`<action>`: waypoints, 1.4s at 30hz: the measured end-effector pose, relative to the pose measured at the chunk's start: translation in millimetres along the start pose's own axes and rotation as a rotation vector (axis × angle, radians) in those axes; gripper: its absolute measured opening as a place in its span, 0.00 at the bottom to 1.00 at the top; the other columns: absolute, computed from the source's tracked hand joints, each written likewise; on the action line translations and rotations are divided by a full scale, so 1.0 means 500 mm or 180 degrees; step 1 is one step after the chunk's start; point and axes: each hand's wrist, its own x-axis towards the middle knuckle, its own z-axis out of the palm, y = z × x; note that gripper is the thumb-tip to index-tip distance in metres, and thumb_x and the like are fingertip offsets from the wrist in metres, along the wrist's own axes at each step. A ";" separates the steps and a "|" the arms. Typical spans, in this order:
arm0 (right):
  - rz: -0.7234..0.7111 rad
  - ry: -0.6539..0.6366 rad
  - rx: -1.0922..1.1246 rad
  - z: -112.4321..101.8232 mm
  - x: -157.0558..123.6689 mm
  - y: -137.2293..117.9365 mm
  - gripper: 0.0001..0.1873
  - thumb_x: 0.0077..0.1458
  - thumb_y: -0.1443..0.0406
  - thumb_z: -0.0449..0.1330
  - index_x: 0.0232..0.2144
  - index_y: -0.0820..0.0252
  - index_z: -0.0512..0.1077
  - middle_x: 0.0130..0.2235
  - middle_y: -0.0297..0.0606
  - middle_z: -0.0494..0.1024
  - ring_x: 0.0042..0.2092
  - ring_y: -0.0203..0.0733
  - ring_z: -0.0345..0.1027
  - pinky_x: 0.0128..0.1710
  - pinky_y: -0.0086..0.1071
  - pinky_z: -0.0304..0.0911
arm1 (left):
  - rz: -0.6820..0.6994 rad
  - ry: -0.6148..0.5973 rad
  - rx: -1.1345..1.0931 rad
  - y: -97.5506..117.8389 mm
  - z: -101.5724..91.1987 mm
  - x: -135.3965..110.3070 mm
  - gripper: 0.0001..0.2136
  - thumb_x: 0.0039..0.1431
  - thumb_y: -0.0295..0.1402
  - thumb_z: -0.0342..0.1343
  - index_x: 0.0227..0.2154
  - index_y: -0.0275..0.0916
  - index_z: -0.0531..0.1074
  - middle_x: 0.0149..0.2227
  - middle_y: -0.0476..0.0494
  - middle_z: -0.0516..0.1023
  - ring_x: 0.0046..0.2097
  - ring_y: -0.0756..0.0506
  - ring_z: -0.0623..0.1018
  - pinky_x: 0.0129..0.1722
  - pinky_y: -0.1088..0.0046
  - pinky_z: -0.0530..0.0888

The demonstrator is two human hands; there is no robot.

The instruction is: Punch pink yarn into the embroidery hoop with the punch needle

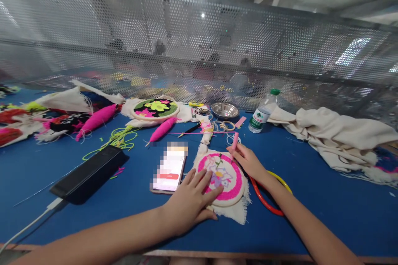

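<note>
My left hand (193,198) lies with fingers spread over the lower left of a round embroidery hoop (226,203), pressing on its white cloth. On the cloth is a thick pink yarn ring (239,180) around a flower drawing with purple and yellow parts. My right hand (246,160) grips a pink punch needle (235,143) upright at the hoop's upper right edge; its tip is hidden by the fingers. A pink yarn strand (205,133) runs from near the tool's top left toward a spindle-shaped pink yarn bundle (163,129).
A lit phone (170,169) lies left of the hoop, a black power bank (90,174) with cable farther left. Behind are a second hoop (157,109), a steel bowl (225,110) and a water bottle (262,115). Red-yellow rings (267,205) and crumpled cloth (332,132) are at right.
</note>
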 end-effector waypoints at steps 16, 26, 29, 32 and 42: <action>-0.0186 -0.0117 -0.0275 0.001 -0.011 -0.013 0.11 0.61 0.57 0.52 0.36 0.57 0.69 0.37 0.39 0.78 0.39 0.46 0.72 0.42 0.37 0.65 | -0.1702 0.0615 0.0635 -0.238 -0.101 0.051 0.18 0.63 0.27 0.41 0.51 0.35 0.73 0.58 0.28 0.66 0.59 0.29 0.62 0.54 0.48 0.60; -0.0222 -0.0075 -0.0345 -0.001 -0.015 -0.019 0.11 0.62 0.58 0.51 0.35 0.57 0.68 0.36 0.38 0.78 0.38 0.45 0.73 0.39 0.35 0.64 | -0.1876 0.0665 0.0452 -0.357 -0.085 0.078 0.16 0.63 0.37 0.54 0.51 0.37 0.68 0.53 0.39 0.70 0.50 0.42 0.73 0.49 0.55 0.72; -0.0210 -0.0079 -0.0375 -0.001 -0.013 -0.020 0.11 0.62 0.58 0.51 0.34 0.57 0.68 0.35 0.38 0.78 0.37 0.44 0.72 0.38 0.35 0.64 | -0.2081 0.0847 0.0202 -0.365 -0.107 0.088 0.15 0.63 0.37 0.53 0.50 0.37 0.68 0.51 0.39 0.71 0.48 0.42 0.74 0.47 0.57 0.74; -0.0209 -0.0075 -0.0416 -0.001 -0.012 -0.021 0.11 0.62 0.58 0.51 0.33 0.57 0.67 0.34 0.37 0.77 0.36 0.44 0.71 0.37 0.34 0.63 | -0.2261 0.1127 -0.0159 -0.376 -0.145 0.101 0.15 0.63 0.37 0.54 0.49 0.36 0.69 0.49 0.40 0.73 0.47 0.43 0.75 0.45 0.59 0.74; -0.0222 -0.0026 -0.0503 0.000 -0.013 -0.019 0.11 0.62 0.57 0.50 0.31 0.57 0.66 0.32 0.35 0.75 0.34 0.42 0.68 0.35 0.33 0.60 | -0.1275 0.2135 -0.1875 -0.322 -0.289 0.119 0.16 0.61 0.42 0.48 0.40 0.36 0.75 0.45 0.39 0.80 0.45 0.45 0.78 0.43 0.70 0.74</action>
